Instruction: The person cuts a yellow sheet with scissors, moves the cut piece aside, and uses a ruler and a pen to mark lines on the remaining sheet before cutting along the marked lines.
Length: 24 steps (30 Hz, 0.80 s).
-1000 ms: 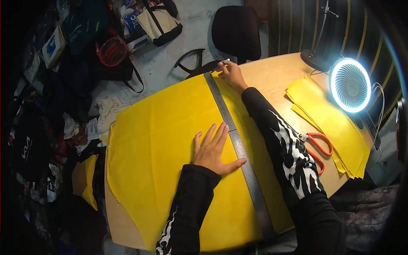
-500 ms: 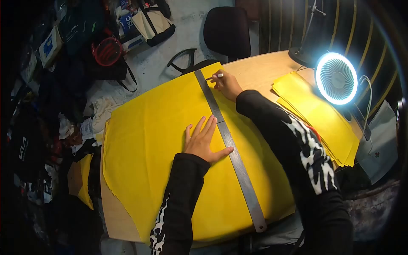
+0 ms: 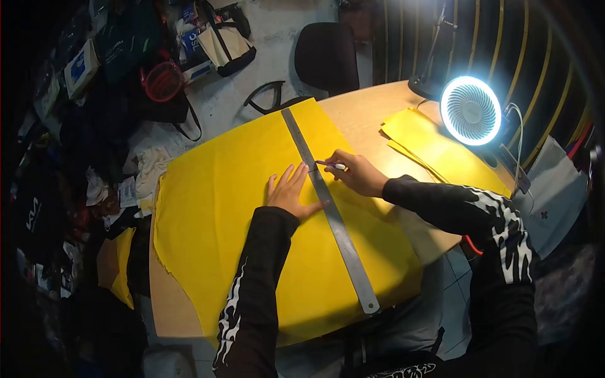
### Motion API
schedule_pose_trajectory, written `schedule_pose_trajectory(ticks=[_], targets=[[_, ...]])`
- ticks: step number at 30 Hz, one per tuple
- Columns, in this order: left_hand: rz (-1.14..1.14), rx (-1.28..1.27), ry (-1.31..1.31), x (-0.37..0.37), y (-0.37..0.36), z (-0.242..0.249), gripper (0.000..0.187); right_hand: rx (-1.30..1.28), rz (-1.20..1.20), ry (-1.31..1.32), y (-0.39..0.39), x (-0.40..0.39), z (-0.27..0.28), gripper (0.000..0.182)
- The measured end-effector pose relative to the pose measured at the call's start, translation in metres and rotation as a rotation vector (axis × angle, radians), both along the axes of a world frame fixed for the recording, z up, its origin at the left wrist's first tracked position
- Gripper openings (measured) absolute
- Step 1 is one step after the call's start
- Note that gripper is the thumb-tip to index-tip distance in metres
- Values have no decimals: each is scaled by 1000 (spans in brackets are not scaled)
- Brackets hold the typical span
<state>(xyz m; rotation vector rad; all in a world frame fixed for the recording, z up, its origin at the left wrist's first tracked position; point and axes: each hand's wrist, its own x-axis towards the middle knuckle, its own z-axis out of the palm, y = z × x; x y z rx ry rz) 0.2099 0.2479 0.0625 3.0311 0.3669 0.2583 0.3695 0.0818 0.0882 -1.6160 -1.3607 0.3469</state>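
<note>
A large yellow sheet, which looks like fabric, lies spread over a wooden table, with a long metal ruler placed lengthwise across it. My left hand rests flat beside the ruler's middle, fingers spread, with the fingertips and thumb pressing on the metal. Between the fingers of my right hand is a slim pen with a white end. Its tip meets the ruler's right edge, close to my left fingertips. Any line on the sheet is too faint to make out.
Folded yellow pieces lie at the table's right, beside a lit ring-shaped fan. Bare wood shows along the far edge. Beyond stands a black chair. Bags and clutter, including a red basket, fill the floor at left.
My right hand has moved with the pen from near the ruler's far end down along its right edge to its middle. My left hand stays on the ruler. The view has shifted slightly.
</note>
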Motion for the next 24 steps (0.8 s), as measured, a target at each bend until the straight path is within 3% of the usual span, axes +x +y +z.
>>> schedule_pose_trajectory(ticks=[5, 8, 17, 24], targets=[[-20, 14, -98, 1, 0, -3, 99, -64, -11, -27, -39, -24, 2, 19], [-23, 6, -92, 0, -1, -1, 98, 39, -30, -83, -40, -23, -8, 20], [-60, 23, -46, 3, 10, -14, 96, 44, -77, 218, -22, -4, -25, 21], [-50, 29, -47, 4, 11, -10, 97, 44, -59, 257, -25, -5, -24, 21]])
